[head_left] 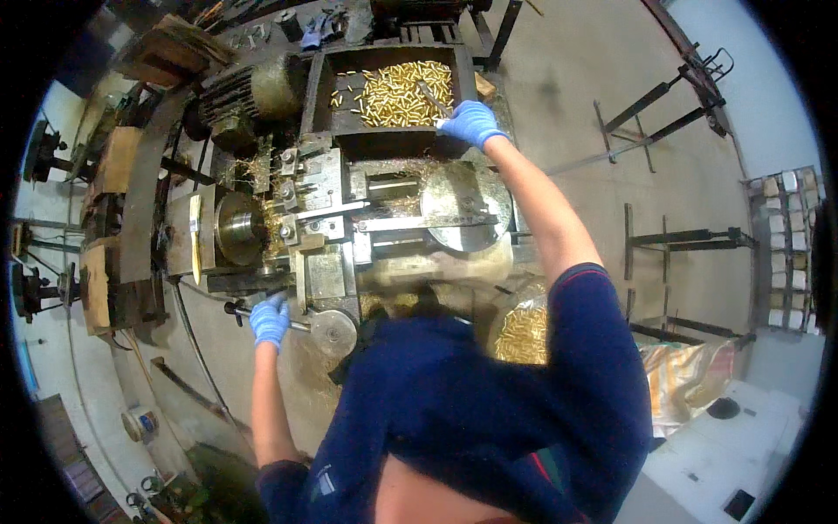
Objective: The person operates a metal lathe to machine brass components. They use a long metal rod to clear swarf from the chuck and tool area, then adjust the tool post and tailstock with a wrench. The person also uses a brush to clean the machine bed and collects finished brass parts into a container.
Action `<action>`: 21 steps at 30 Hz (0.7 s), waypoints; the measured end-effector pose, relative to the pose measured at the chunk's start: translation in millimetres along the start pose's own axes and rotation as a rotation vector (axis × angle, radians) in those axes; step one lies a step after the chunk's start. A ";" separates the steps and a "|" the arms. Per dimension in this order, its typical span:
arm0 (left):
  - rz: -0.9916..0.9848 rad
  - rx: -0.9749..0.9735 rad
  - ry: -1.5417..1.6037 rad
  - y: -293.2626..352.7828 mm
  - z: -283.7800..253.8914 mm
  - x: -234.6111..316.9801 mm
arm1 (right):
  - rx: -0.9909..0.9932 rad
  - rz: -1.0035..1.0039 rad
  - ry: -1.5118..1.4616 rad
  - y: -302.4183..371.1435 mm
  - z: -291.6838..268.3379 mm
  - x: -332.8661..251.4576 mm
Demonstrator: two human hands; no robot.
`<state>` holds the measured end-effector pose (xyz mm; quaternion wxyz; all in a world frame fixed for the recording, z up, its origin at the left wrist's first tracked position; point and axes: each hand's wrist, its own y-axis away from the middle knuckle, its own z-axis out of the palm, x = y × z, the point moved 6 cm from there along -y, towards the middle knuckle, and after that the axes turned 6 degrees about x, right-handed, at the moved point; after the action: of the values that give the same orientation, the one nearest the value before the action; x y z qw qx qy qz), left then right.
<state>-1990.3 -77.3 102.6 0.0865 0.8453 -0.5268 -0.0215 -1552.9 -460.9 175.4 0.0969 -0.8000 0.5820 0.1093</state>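
Observation:
My left hand (pixel 270 320), in a blue glove, is closed around a metal lever (pixel 299 327) that runs to a round hub (pixel 333 333) on the front of a lathe-like machine. My right hand (pixel 474 124), gloved too, is at the near right corner of a dark metal tray (pixel 384 142). Its fingers are closed on a thin metal tool (pixel 434 98), whose tip lies over a heap of small brass pieces (pixel 397 94) in that tray. The tool's exact kind is not clear.
A round chuck (pixel 237 229) is at the machine's left, beside a brush (pixel 195 237). An electric motor (pixel 253 94) stands behind. Flat metal bars cross a metal disc (pixel 466 210). More brass pieces (pixel 524 334) sit low, by my right side. Black stands (pixel 690 237) are on the right.

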 end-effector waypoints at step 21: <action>-0.107 -0.207 0.025 -15.0 21.9 9.6 | 0.008 0.374 -0.406 75.1 -10.8 183.0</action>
<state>-1975.6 -82.1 79.1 0.1786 0.8590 -0.4748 -0.0698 -1569.1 -653.4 131.0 0.1930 -0.6397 0.6888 0.2811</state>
